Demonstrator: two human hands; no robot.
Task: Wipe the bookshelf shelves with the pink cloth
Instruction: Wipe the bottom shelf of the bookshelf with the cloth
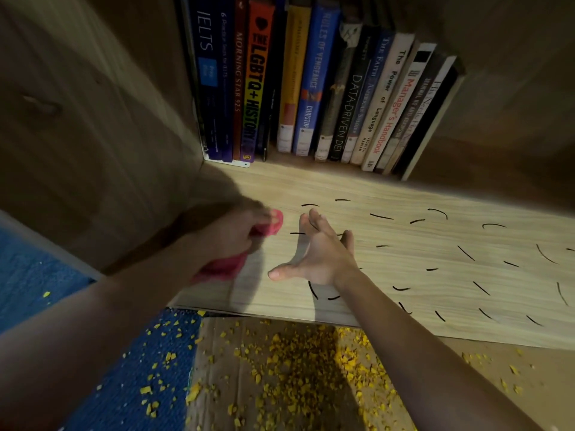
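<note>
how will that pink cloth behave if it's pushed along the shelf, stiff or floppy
Probably floppy: the pink cloth is bunched in the left hand gripping it, with lumps poking out both sides. It likely weighs little, since one hand holds it whole. On the smooth shelf it would probably slide and crumple, not roll.
</note>
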